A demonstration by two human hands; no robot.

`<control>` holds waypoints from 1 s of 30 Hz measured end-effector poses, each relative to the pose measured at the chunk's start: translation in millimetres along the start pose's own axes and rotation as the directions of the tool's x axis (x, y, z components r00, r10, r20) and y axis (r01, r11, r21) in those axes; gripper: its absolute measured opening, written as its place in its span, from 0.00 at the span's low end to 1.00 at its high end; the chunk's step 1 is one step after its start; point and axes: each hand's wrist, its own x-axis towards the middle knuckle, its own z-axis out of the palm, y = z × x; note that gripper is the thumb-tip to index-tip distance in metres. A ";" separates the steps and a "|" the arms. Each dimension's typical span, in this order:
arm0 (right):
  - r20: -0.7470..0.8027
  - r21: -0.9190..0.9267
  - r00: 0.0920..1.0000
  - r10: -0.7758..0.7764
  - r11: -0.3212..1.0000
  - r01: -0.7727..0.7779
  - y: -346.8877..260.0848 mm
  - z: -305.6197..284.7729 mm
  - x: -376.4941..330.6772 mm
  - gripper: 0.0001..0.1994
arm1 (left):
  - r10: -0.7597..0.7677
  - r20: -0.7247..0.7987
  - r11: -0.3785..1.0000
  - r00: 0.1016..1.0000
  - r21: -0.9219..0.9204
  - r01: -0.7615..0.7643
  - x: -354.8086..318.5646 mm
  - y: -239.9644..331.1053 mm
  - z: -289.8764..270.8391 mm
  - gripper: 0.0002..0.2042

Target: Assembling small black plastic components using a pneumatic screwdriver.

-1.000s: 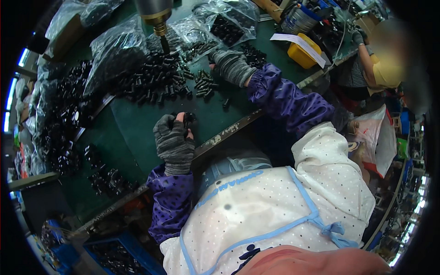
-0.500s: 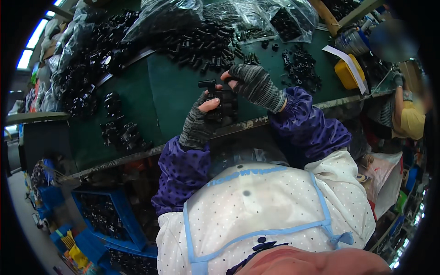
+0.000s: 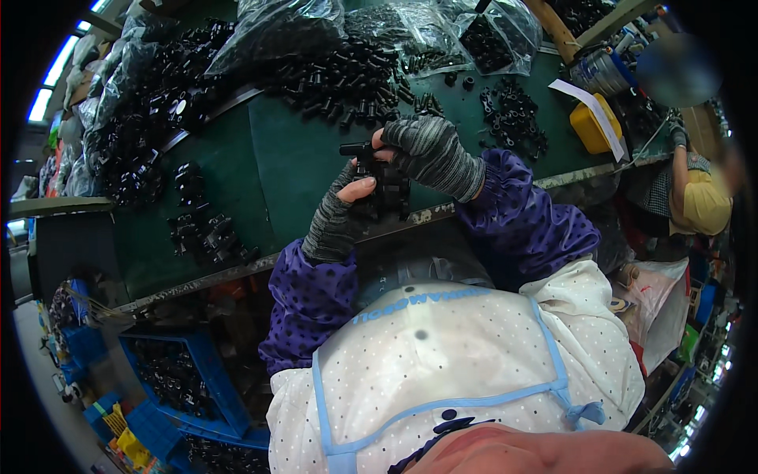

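Near the front edge of the green table (image 3: 296, 170), my left hand (image 3: 338, 209) is closed around a black plastic part (image 3: 388, 189) with a short bar sticking out at its upper left. Over the top of that part my right hand (image 3: 430, 150) bends its fingers, the thumb and fingertips meeting at the bar. Whether a small piece sits in that pinch is hidden. Both hands wear grey knitted fingerless gloves. Just beyond the right hand lies a heap of black bolt-like pieces (image 3: 339, 83).
Small black rings (image 3: 509, 114) lie to the right, near a yellow container (image 3: 596, 126). Several black assemblies (image 3: 205, 225) sit on the left, with a larger heap (image 3: 142, 150) behind. Clear plastic bags (image 3: 276, 31) line the back. A blue crate (image 3: 225, 387) stands below left. Another person (image 3: 703, 197) works at far right.
My right hand has come down and left onto the top of the black part, where it was apart before. My left hand keeps its hold; the view has shifted slightly.
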 end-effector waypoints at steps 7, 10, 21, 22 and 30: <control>-0.071 -0.142 0.995 -0.076 0.988 0.065 2.5 4.2 -3.6 0.07 | 0.017 0.060 0.998 0.998 0.052 -0.020 -3.6 -1.6 18.6 0.23; 0.069 0.066 0.985 0.161 0.984 -0.165 0.4 1.4 -0.8 0.07 | -0.018 -0.009 0.980 1.000 0.198 0.020 -10.3 -5.1 12.7 0.23; 0.313 0.033 0.917 0.248 0.962 -0.272 -0.4 -17.5 4.3 0.15 | -0.044 -0.057 0.983 0.997 0.175 0.053 -3.2 0.2 13.0 0.24; 0.345 0.010 0.895 0.281 0.953 -0.303 1.3 -27.2 4.6 0.19 | -0.047 -0.053 0.983 0.998 0.177 0.056 -2.7 -0.1 13.2 0.24; 0.513 0.294 0.790 0.335 0.796 -0.529 5.4 -10.2 -5.1 0.20 | 0.183 0.073 0.979 0.980 0.078 -0.189 -5.2 3.1 17.5 0.26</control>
